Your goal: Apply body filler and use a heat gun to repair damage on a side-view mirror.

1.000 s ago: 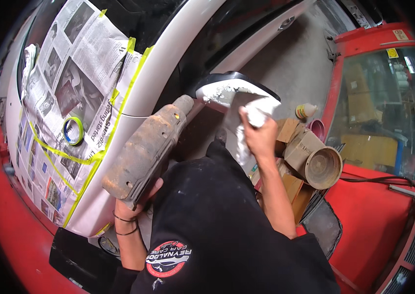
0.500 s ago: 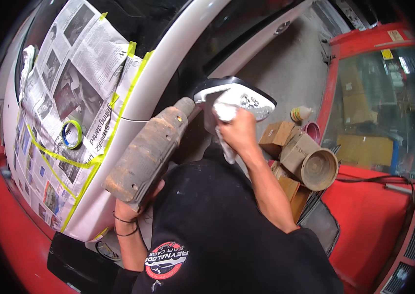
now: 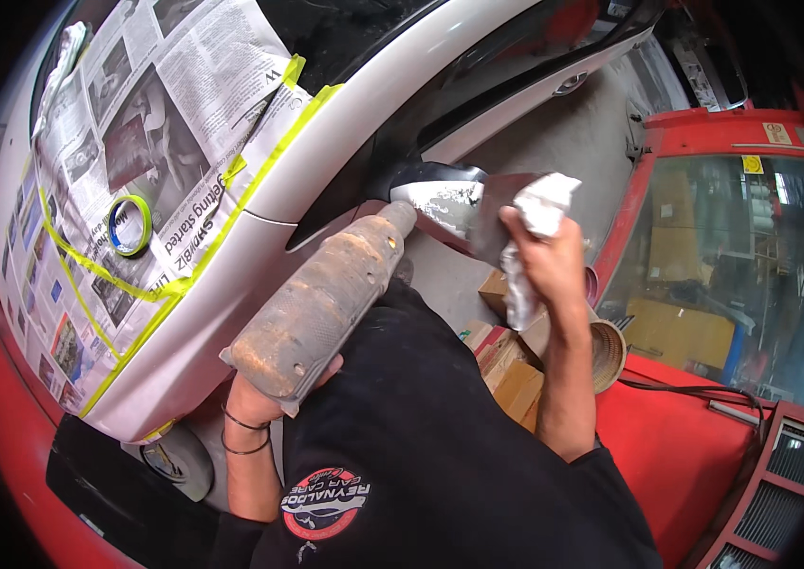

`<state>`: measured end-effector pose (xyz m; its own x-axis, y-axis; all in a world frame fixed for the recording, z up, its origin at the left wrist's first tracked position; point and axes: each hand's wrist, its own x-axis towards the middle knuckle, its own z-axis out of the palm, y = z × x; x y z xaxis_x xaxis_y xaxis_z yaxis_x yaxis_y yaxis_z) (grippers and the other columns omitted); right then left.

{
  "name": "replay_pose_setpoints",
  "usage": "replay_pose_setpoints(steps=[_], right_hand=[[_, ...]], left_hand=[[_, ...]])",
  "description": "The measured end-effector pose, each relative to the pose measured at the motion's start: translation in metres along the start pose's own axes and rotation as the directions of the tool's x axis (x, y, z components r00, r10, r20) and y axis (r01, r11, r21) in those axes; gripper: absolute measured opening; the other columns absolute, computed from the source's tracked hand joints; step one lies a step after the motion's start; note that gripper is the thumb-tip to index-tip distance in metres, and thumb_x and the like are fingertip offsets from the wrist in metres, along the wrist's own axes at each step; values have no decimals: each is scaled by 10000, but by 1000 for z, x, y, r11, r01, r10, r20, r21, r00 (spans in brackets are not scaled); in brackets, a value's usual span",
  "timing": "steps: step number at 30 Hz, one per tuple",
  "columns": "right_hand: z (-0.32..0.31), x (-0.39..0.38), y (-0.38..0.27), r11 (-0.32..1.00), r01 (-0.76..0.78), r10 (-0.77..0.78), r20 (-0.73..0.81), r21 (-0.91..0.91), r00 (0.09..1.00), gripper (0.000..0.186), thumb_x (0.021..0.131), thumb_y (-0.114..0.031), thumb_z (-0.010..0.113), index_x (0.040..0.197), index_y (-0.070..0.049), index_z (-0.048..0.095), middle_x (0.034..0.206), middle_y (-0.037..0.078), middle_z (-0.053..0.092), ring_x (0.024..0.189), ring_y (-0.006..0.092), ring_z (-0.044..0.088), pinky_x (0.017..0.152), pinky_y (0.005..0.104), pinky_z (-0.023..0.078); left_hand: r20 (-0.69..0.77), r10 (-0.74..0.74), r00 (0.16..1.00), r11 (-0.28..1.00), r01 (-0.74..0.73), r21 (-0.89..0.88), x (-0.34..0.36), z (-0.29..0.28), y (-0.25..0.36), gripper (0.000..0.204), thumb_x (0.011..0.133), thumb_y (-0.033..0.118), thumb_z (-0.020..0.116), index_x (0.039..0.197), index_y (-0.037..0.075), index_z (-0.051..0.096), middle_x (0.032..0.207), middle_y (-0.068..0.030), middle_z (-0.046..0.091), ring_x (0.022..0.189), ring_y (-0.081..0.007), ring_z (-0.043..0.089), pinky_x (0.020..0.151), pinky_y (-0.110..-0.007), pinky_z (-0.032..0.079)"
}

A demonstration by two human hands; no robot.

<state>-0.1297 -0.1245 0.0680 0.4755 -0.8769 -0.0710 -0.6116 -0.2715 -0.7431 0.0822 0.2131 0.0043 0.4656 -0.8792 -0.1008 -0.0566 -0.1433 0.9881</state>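
Observation:
My left hand [image 3: 258,398] is closed around the lower end of a long, rusty grey metal heat shield [image 3: 312,313], with dimples and small holes along its side. The shield slants up toward the car's side mirror [image 3: 449,201], whose black housing carries a patchy white area. In my right hand [image 3: 554,266] is a crumpled white cloth [image 3: 546,204], bunched above the fingers and hanging below them. That hand is to the right of the mirror, apart from it. Part of my left hand is hidden behind the shield.
Newspaper [image 3: 203,114] taped with yellow strips covers the white car's front at left, with a tape roll [image 3: 129,226] lying on it. Cardboard boxes [image 3: 518,389] and a round tan container [image 3: 608,356] stand at right. Beyond is a red-framed glass panel [image 3: 705,256].
My right hand has moved right with the cloth, off the mirror, baring the patchy white area. My left hand and the shield have shifted slightly up and right in view.

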Motion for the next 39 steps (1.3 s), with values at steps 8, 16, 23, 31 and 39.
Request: replay_pose_setpoints(steps=[8,16,23,31,39], right_hand=[[9,-2,22,997,-79,77,-84,-22,993,251,1015,-228,856,986,13,791,826,21,754,798,92,654,733,344,547],[25,-13,37,983,-158,175,-193,96,965,320,994,-283,861,1013,32,809,795,74,780,749,136,699,727,381,569],[31,-33,61,967,-44,109,-253,250,961,285,1001,-244,865,1075,28,818,906,109,826,845,135,753,795,371,593],[51,-31,53,997,36,-8,-383,66,924,302,1023,-257,845,981,38,802,779,40,766,733,93,642,689,370,540],[55,-6,21,998,-45,28,-296,-51,955,320,1004,-295,853,1053,20,821,839,120,815,794,158,762,758,385,593]], left_hand=[[71,189,979,962,-199,185,5,7,-3,465,878,49,959,1309,55,786,1250,-73,815,1149,-227,769,990,-374,603],[62,53,997,998,-54,19,4,1,-9,449,877,47,958,1294,57,792,1235,-67,818,1139,-233,772,978,-378,609],[105,81,991,993,-89,75,9,-4,2,475,880,52,959,1320,57,780,1255,-70,814,1142,-216,767,983,-370,610],[93,100,991,992,-106,67,11,-14,2,442,914,83,938,1330,90,787,1247,-65,817,1124,-248,774,966,-372,611],[107,-180,978,981,187,-52,8,-23,-2,453,916,2,895,1347,53,767,1278,-41,769,1187,-214,700,1053,-378,559]])
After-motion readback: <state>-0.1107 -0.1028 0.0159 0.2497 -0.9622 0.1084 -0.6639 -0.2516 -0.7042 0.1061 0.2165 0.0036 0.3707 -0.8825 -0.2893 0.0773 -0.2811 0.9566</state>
